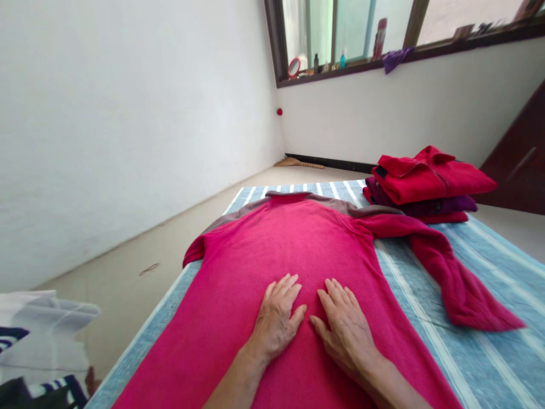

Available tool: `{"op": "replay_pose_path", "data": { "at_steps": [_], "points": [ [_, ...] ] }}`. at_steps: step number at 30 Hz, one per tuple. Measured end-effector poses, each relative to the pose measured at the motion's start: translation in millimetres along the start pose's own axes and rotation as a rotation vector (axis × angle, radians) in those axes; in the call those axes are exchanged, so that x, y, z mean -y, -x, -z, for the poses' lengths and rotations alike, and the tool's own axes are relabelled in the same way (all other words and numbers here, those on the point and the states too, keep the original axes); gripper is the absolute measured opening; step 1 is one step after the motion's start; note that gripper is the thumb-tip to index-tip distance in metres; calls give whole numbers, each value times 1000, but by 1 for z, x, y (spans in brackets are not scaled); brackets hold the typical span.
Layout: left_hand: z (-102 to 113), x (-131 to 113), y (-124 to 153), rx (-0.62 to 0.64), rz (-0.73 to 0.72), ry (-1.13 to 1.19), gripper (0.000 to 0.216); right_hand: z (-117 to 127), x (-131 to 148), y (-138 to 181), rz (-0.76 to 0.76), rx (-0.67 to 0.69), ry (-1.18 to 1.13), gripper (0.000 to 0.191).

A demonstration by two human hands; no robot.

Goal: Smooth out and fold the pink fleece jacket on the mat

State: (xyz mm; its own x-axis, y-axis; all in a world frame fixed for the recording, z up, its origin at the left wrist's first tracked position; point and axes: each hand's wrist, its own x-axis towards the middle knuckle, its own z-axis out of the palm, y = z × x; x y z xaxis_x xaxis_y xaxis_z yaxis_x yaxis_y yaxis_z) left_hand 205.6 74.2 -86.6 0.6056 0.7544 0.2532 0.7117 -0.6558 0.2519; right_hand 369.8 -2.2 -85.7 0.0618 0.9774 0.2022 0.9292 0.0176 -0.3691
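Observation:
A magenta jacket (272, 238) with grey shoulders and collar lies spread out, its plain side up and its collar at the far end. My left hand (276, 315) rests flat on its middle, fingers stretched forward. Close beside it, my right hand (344, 326) also lies flat on the cloth with the fingers slightly apart. Neither hand grips anything. The jacket's right sleeve (460, 284) stretches out over the striped cover, while the left one drops over the side edge and is partly hidden.
Under the jacket is a blue and white striped cover (502, 272). A stack of folded red and purple clothes (434, 182) stands at its far right corner. White and dark clothes (46, 341) are at lower left. Bottles and a round mirror (294, 67) line the windowsill.

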Motion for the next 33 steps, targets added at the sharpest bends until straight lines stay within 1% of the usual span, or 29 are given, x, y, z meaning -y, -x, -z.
{"op": "replay_pose_path", "data": {
  "at_steps": [12, 17, 22, 29, 33],
  "points": [
    [2, -1, -1, 12, 9, 2, 41, 4, 0, -1, -7, 31, -11, 46],
    [5, -3, -2, 38, 22, -6, 42, 4, 0, -1, -10, 42, -10, 45],
    [4, -2, -2, 24, 17, 7, 42, 3, 0, -1, -4, 36, -5, 45],
    [3, -1, -1, 40, 16, -4, 42, 2, 0, -1, 1, 27, 3, 46],
    [4, -1, -2, 33, 19, 0, 42, 3, 0, -2, -1, 41, -1, 46]
  ]
}}
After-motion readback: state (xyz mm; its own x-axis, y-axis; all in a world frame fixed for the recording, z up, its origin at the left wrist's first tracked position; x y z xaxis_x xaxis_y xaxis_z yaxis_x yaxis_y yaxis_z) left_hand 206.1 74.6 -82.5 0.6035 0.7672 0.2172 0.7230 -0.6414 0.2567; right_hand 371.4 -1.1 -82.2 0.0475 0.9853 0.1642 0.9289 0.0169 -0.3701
